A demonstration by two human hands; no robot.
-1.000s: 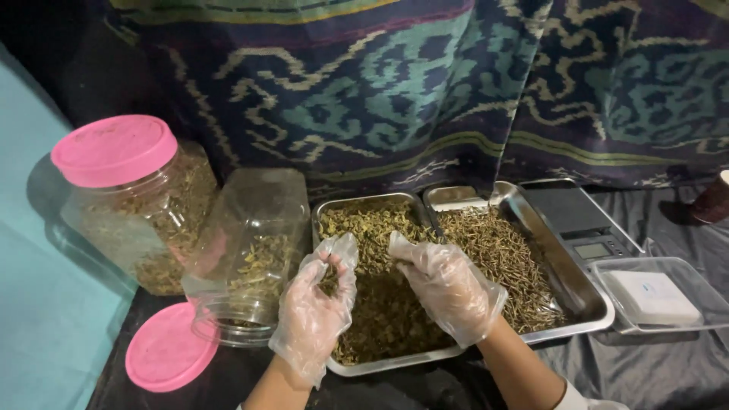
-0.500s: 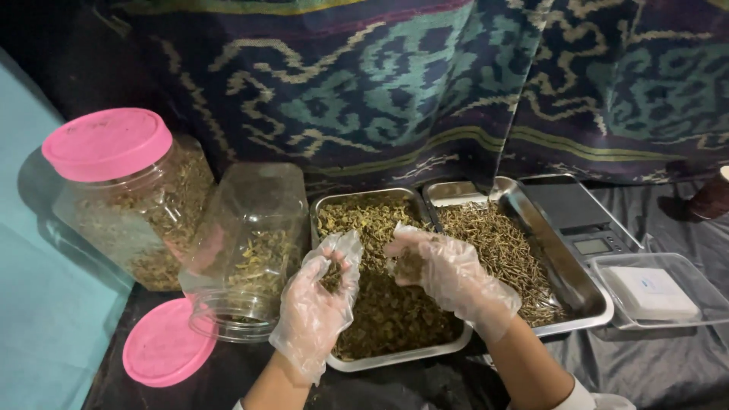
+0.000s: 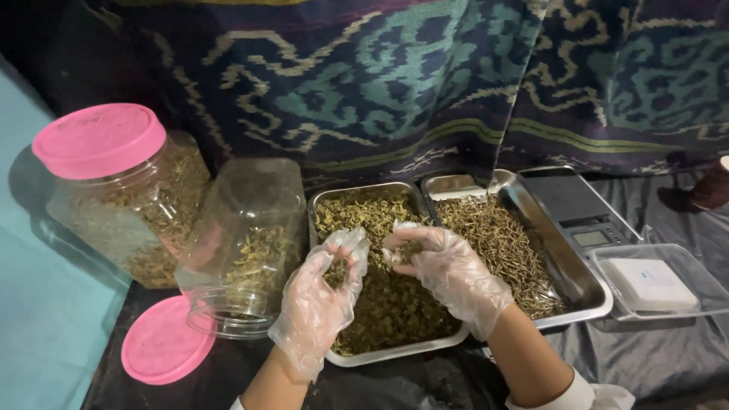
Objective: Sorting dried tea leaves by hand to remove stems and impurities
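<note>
Hands are hovering mid-frame over the left steel tray [image 3: 345, 199] of dried green herb [image 3: 395, 307] — left hand [image 3: 323, 300] cupping a clump, fingers curled; right hand [image 3: 448, 269] pinching a bit. Open jar [image 3: 247, 243] is lying just left, mouth toward lower frame — left hand nearer.

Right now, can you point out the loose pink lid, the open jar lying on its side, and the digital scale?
loose pink lid [image 3: 167, 351], head view, middle of its flat top.
open jar [image 3: 247, 243], head view, clear side wall.
digital scale [image 3: 566, 199], head view, dark weighing platform.
</note>
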